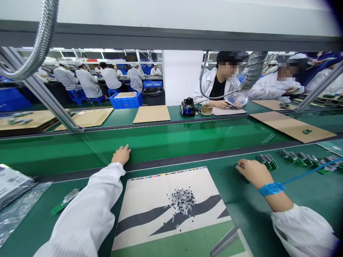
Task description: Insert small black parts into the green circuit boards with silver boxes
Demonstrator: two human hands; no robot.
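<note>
My left hand [122, 155] rests at the near edge of the green conveyor belt [171, 141], its fingers reaching over the belt with nothing seen in them. On the right side of the bench, my right hand [254, 172] is closed at the fingertips on a circuit board, mostly hidden beneath the hand. Just beyond it stand green circuit boards with silver metal parts [267, 161], and another row of boards [308, 159] extends to the right. Between my arms lies a printed sheet [152, 192] bearing a pile of tiny black and clear pieces [183, 200].
A lone circuit board [65, 201] lies beside my left sleeve, near plastic-wrapped packs [13, 184]. Brown cardboard [289, 125] spans the belt at right. Across it, a co-worker [222, 78] sits by a black device [187, 107]. A blue cord [308, 174] runs from my right wrist.
</note>
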